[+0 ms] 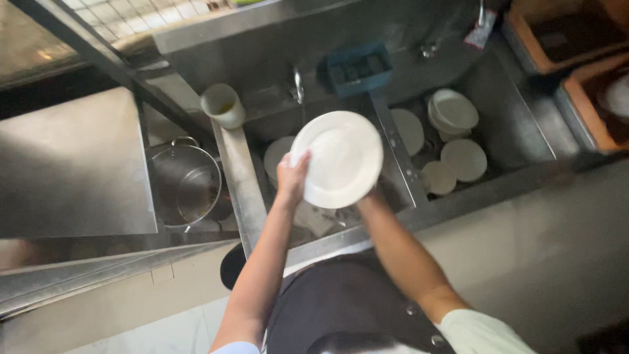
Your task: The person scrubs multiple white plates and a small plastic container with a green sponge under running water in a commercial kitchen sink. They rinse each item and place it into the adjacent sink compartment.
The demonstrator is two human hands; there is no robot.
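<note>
Holding a round white ceramic plate (339, 158) tilted over the left basin of a steel double sink (244, 183).

Left hand (291, 178) pinches the plate's rim at nine o'clock, thumb on the face; right hand is hidden behind the plate at five o'clock, so its grip cannot be told. A wet rim could slip from that pinch and drop onto the white plate (278, 156) lying below, chipping both. Stacked white plates (452, 113) sit in the right basin at two o'clock.

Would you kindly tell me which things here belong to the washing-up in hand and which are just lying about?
In hand: white plate, gripped at its rim by the left hand; right hand hidden behind it; left sink; plates in the right sink.
Lying about: steel pot; white jug; blue rack; orange crates.
</note>
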